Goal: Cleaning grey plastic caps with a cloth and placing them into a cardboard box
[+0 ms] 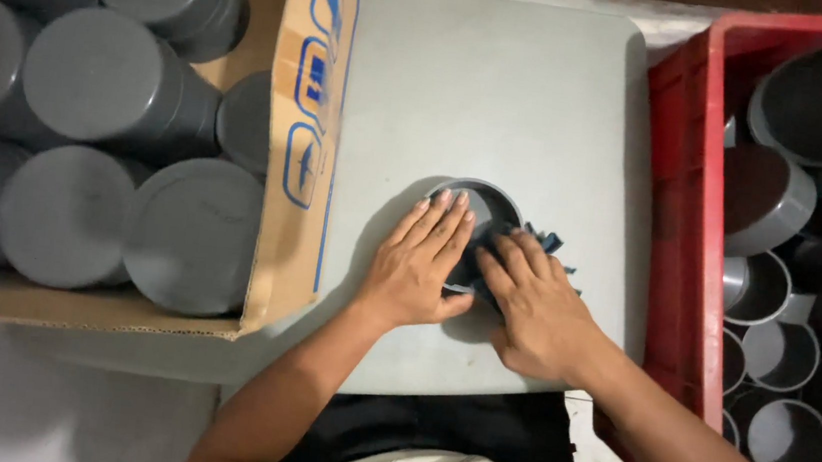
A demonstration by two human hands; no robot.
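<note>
A grey round plastic pipe cap lies open side up on a grey board in front of me. My left hand rests flat over its left rim, fingers reaching inside. My right hand presses a dark blue cloth against the cap's right side and into it. Both hands touch the cap; its lower part is hidden beneath them.
A cardboard box on the left holds several stacked grey caps. A red plastic crate on the right holds several more grey caps, open side up. The board's near edge meets my lap.
</note>
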